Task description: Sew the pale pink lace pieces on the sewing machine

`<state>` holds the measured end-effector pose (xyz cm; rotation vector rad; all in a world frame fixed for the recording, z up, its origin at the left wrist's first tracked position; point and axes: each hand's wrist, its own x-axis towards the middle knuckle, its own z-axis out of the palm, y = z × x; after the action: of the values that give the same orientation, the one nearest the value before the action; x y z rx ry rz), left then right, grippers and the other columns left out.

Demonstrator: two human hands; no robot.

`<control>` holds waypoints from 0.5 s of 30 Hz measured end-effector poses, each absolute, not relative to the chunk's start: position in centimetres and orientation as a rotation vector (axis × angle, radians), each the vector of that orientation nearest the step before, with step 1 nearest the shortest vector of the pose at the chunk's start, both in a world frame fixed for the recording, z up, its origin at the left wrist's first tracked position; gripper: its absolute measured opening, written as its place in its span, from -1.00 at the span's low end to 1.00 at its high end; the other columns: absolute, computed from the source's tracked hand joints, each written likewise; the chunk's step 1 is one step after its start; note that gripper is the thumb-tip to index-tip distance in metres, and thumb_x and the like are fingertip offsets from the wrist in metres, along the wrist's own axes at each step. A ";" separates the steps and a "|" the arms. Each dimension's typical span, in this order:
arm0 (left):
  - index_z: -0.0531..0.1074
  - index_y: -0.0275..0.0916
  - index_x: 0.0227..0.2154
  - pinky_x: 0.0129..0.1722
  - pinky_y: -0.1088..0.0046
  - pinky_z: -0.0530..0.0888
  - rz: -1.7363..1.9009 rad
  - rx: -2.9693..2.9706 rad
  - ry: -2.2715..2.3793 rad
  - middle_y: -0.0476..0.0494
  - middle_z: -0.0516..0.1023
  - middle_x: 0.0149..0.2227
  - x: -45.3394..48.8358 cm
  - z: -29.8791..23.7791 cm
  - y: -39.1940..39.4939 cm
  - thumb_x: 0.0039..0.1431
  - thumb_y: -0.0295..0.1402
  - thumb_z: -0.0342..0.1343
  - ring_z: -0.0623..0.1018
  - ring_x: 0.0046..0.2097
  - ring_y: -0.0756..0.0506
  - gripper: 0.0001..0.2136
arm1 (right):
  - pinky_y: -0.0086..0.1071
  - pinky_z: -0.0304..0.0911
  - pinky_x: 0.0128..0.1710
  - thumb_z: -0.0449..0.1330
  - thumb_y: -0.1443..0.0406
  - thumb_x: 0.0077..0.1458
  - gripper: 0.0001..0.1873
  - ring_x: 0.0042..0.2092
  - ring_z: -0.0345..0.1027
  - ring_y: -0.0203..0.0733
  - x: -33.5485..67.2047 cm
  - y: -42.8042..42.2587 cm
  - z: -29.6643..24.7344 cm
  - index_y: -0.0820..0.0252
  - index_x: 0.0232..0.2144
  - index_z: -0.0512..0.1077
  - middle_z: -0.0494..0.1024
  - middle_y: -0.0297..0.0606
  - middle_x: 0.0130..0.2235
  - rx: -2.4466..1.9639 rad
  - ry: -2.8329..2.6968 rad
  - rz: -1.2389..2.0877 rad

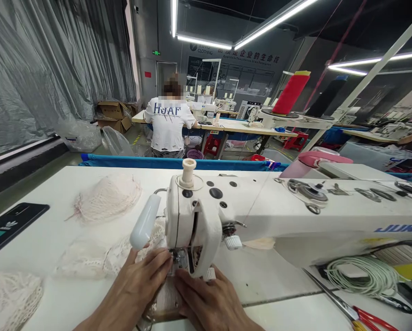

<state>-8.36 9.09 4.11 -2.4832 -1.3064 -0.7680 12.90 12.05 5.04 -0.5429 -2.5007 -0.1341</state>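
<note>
Both hands rest flat on the white worktop (47, 239) at the foot of a white sewing machine (226, 216), pressing a piece of pale lace fabric (164, 299) under the needle area. The left hand (137, 289) comes in from 7 o'clock, its fingers spread and lying on the cloth just left of the presser foot; it is pressing rather than gripping. The right hand (209, 303) comes in from 5 o'clock, fingertips on the cloth just below the foot, likewise laid open and clasping nothing.

The fabric lies directly beneath the machine head, between the two hands, and trails off toward 9 o'clock, where it joins a looser spread of the same lace (88, 262). The needle itself is hidden behind the machine's face.

As to progress, this looks like the middle of a seam or the positioning just ahead of one: the cloth is already under the foot, but no finished stitching shows. A bundle of net-like lace (105, 197) sits at 10 o'clock of the hands and another (9, 299) at 8 o'clock; whether they are sewn or waiting cannot be told.

A dark phone (9, 225) lies at 9 o'clock near the worktop's edge. At 3 o'clock lie a coil of pale cord (364, 276) and red-handled scissors (357, 312). A person in a white shirt (169, 124) sits well away at 12 o'clock, back turned.
</note>
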 end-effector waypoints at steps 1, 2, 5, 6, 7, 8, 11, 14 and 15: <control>0.41 -0.15 -0.20 0.08 0.30 0.09 -0.759 -2.489 -1.321 0.01 0.54 -0.25 -8.4 4.0 9.1 0.31 -0.43 -0.12 0.45 -0.13 -0.02 -0.80 | -0.32 0.24 -0.43 0.12 0.16 0.16 -0.69 -0.26 0.35 -0.15 12.9 12.1 5.0 0.22 -0.11 0.39 0.53 -0.25 -0.14 -0.549 -2.500 -0.136; 0.41 -0.14 -0.20 0.09 0.29 0.09 -0.734 -2.495 -1.343 0.01 0.54 -0.25 -8.5 4.0 9.1 0.29 -0.43 -0.09 0.45 -0.12 -0.03 -0.82 | -0.31 0.23 -0.43 0.13 0.17 0.15 -0.68 -0.26 0.35 -0.14 12.9 12.1 5.0 0.22 -0.10 0.38 0.53 -0.25 -0.13 -0.559 -2.504 -0.135; 0.39 -0.14 -0.16 0.13 0.24 0.09 -0.655 -2.492 -1.375 -0.01 0.53 -0.21 -8.7 4.0 9.3 0.25 -0.42 -0.02 0.44 -0.07 -0.05 -0.84 | -0.29 0.20 -0.43 0.11 0.19 0.16 -0.69 -0.26 0.34 -0.12 12.9 11.9 5.4 0.20 -0.08 0.37 0.52 -0.26 -0.10 -0.595 -2.522 -0.114; 0.38 -0.14 -0.13 0.14 0.24 0.09 -0.634 -2.488 -1.372 -0.01 0.53 -0.19 -8.7 4.2 9.4 0.25 -0.42 -0.01 0.44 -0.05 -0.05 -0.83 | -0.29 0.20 -0.42 0.10 0.20 0.17 -0.69 -0.25 0.34 -0.12 12.9 11.8 5.6 0.20 -0.07 0.37 0.51 -0.25 -0.09 -0.609 -2.533 -0.100; 0.37 -0.15 -0.10 0.15 0.23 0.10 -0.629 -2.482 -1.358 -0.02 0.52 -0.16 -8.8 4.4 9.5 0.26 -0.42 -0.01 0.45 -0.05 -0.05 -0.81 | -0.29 0.20 -0.41 0.09 0.20 0.18 -0.70 -0.23 0.34 -0.11 12.9 11.7 5.8 0.21 -0.07 0.36 0.51 -0.24 -0.08 -0.617 -2.546 -0.085; 0.36 -0.16 -0.08 0.15 0.23 0.11 -0.637 -2.480 -1.338 -0.03 0.51 -0.12 -8.7 4.7 9.7 0.26 -0.42 -0.02 0.45 -0.05 -0.05 -0.80 | -0.29 0.21 -0.39 0.07 0.22 0.20 -0.70 -0.22 0.34 -0.11 13.0 11.6 6.1 0.21 -0.06 0.36 0.50 -0.23 -0.07 -0.622 -2.559 -0.068; 0.34 -0.23 -0.06 0.13 0.23 0.19 -0.679 -2.477 -1.291 -0.10 0.49 -0.06 -8.2 5.4 9.3 0.28 -0.47 -0.08 0.46 -0.02 -0.08 -0.78 | -0.33 0.22 -0.36 -0.02 0.26 0.26 -0.73 -0.23 0.36 -0.15 13.1 11.5 6.7 0.23 -0.08 0.36 0.51 -0.17 -0.12 -0.587 -2.557 -0.044; 0.37 -0.28 -0.10 0.01 0.30 0.36 -0.672 -2.446 -1.298 -0.17 0.49 -0.05 -6.8 5.4 7.2 0.26 -0.48 -0.07 0.46 -0.02 -0.13 -0.79 | -0.34 0.24 -0.34 -0.10 0.27 0.30 -0.69 -0.25 0.37 -0.17 13.1 11.5 7.2 0.26 -0.08 0.37 0.52 -0.11 -0.14 -0.525 -2.509 -0.109; 0.38 -0.25 -0.11 -0.05 0.33 0.40 -0.662 -2.446 -1.277 -0.16 0.50 -0.07 -6.3 5.2 6.3 0.25 -0.44 -0.03 0.48 -0.06 -0.13 -0.81 | -0.34 0.23 -0.35 -0.13 0.25 0.31 -0.66 -0.26 0.37 -0.16 13.1 11.4 7.2 0.26 -0.09 0.38 0.52 -0.09 -0.15 -0.489 -2.481 -0.149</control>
<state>-6.27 6.25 5.22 -2.4464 -1.2774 -0.6621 13.08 11.40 7.24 -0.4895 -2.4808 -0.1489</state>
